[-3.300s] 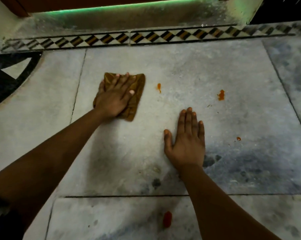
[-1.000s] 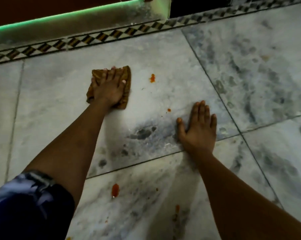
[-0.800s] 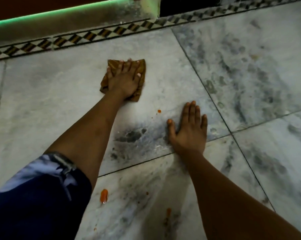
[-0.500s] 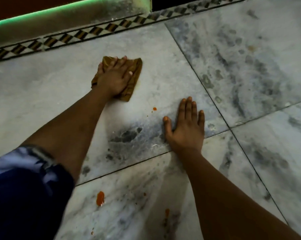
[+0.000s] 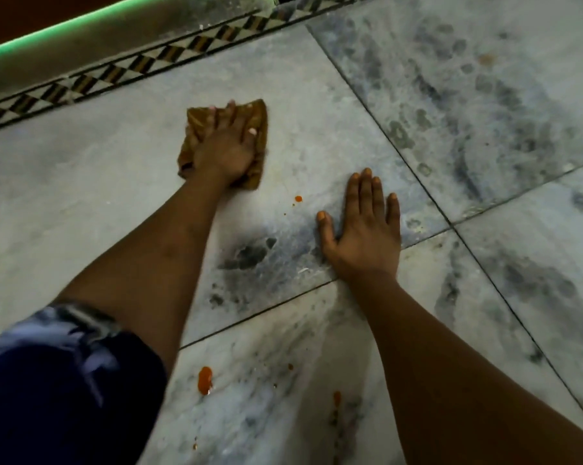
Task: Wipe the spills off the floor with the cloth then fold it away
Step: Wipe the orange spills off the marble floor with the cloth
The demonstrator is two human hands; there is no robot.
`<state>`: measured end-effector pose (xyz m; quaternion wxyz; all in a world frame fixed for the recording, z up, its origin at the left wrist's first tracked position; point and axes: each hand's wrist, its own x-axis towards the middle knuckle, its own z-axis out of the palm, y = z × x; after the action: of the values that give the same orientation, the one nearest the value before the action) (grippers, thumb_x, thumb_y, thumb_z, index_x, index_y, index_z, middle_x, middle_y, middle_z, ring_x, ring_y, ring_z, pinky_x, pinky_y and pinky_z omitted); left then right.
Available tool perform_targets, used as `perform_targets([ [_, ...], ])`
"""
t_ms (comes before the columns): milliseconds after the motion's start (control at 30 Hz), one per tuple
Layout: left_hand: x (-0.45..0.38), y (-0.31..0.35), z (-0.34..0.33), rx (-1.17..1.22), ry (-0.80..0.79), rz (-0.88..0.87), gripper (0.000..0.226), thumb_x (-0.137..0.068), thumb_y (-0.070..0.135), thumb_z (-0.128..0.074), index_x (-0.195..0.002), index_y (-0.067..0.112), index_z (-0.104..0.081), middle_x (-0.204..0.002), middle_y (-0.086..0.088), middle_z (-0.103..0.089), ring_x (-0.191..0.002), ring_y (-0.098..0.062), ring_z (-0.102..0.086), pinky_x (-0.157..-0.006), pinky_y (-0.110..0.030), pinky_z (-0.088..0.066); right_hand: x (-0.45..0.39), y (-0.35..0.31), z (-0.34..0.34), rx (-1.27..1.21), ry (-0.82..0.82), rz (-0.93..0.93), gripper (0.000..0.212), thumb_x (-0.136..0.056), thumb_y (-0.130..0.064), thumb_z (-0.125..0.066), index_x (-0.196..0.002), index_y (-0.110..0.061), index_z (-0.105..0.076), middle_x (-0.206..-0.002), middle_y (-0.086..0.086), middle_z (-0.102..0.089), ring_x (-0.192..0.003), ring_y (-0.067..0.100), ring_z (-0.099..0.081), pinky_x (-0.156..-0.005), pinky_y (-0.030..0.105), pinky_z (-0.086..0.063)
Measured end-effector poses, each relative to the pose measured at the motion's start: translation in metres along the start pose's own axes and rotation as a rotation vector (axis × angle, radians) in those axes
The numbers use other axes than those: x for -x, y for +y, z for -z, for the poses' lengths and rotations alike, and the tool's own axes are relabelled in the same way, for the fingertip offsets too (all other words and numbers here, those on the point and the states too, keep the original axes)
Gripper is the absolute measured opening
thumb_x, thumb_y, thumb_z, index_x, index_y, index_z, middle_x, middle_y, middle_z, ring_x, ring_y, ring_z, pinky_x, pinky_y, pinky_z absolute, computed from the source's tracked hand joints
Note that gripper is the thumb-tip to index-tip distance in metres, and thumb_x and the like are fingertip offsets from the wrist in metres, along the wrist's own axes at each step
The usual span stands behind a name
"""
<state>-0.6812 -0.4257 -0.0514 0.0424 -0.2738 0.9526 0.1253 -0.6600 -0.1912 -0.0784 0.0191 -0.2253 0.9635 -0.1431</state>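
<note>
The left hand (image 5: 224, 147) lies flat on the cloth (image 5: 260, 129), fingers (image 5: 231, 110) straight and slightly spread, pressing it to the floor (image 5: 82, 182). The hand covers most of the brown cloth, so only its edges and far corners show; its folds are hard to make out, and no label or writing can be read on it. The cloth sits just short of the patterned border strip (image 5: 122, 70). The right hand (image 5: 364, 229) rests palm down on the floor, nearer the camera and to the right of the cloth, fingers straight and close together, thumb out. A small orange spot (image 5: 298, 198) lies between the cloth and the right hand. Well nearer the camera than the cloth, a bigger orange blob (image 5: 205, 380) and a faint smear (image 5: 336, 397) mark the next tile. A dark sleeve (image 5: 58, 391) hides the lower left corner.
</note>
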Motion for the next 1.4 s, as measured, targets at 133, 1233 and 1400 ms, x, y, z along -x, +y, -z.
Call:
perform_targets([
  [133,0.043,0.019,-0.014,-0.039,-0.017,-0.236,0.049,-0.1,0.04,-0.023,-0.148,0.036,-0.015,-0.158,0.009,-0.004,-0.146,-0.018,0.001,-0.114,-0.049,0.005,0.001,0.0,0.002,0.021,-0.038,0.002,0.078,-0.087,-0.055,-0.016,-0.15,-0.011,-0.003,-0.159,0.009,-0.002,-0.146,0.02,0.001,-0.117,0.038,0.006],
  [1233,0.163,0.009,-0.028,-0.102,0.054,-0.186,0.062,-0.085,0.057,-0.009,-0.145,0.044,-0.02,-0.157,0.01,-0.014,-0.145,-0.023,-0.009,-0.106,-0.055,-0.017,0.0,0.001,0.003,0.048,-0.051,0.005,0.064,-0.098,-0.04,-0.022,-0.149,-0.008,-0.001,-0.159,0.01,0.001,-0.146,0.02,0.003,-0.116,0.038,0.008],
  [1400,0.087,-0.008,-0.014,-0.003,0.079,0.074,0.053,-0.095,0.052,-0.03,-0.146,0.039,-0.021,-0.158,0.008,-0.011,-0.145,-0.024,-0.005,-0.11,-0.06,-0.008,-0.001,0.002,0.001,0.037,-0.039,-0.004,0.064,-0.098,-0.04,-0.022,-0.149,-0.008,0.0,-0.159,0.01,0.002,-0.146,0.02,0.004,-0.116,0.038,0.009],
])
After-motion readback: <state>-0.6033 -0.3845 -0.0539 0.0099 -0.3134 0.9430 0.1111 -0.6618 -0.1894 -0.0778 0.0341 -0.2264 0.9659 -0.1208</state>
